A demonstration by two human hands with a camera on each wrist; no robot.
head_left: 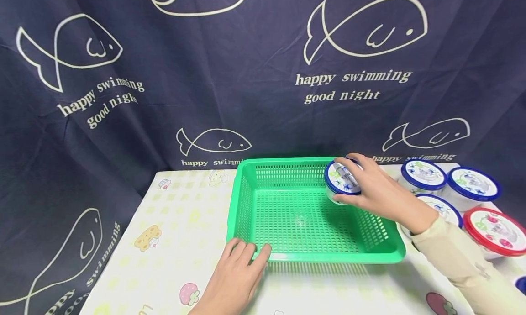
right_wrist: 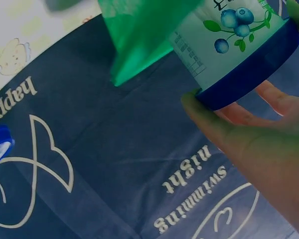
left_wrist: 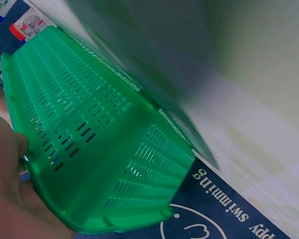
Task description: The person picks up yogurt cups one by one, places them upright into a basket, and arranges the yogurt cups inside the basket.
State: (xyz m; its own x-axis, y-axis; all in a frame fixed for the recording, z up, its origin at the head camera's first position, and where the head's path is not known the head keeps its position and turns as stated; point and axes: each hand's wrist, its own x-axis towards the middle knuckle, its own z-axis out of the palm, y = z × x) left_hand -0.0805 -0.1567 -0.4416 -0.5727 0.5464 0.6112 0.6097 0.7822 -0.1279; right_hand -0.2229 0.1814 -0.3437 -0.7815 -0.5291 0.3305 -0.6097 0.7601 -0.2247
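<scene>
My right hand grips a white tub with a blue lid by its rim, over the back right corner of the green plastic basket. Blueberries are printed on the side of that tub in the right wrist view, where thumb and fingers span the lid. At the basket's front left corner, my left hand holds the front rim with its fingers over the edge. The left wrist view shows the thumb and fingers around the rim of the slotted green basket. Inside, the basket's perforated floor is bare.
Right of the basket stand several tubs: blue-lidded ones and a red-lidded one. Another blue lid shows at the right edge. A patterned tablecloth covers the table. Behind hangs a dark blue curtain with fish drawings.
</scene>
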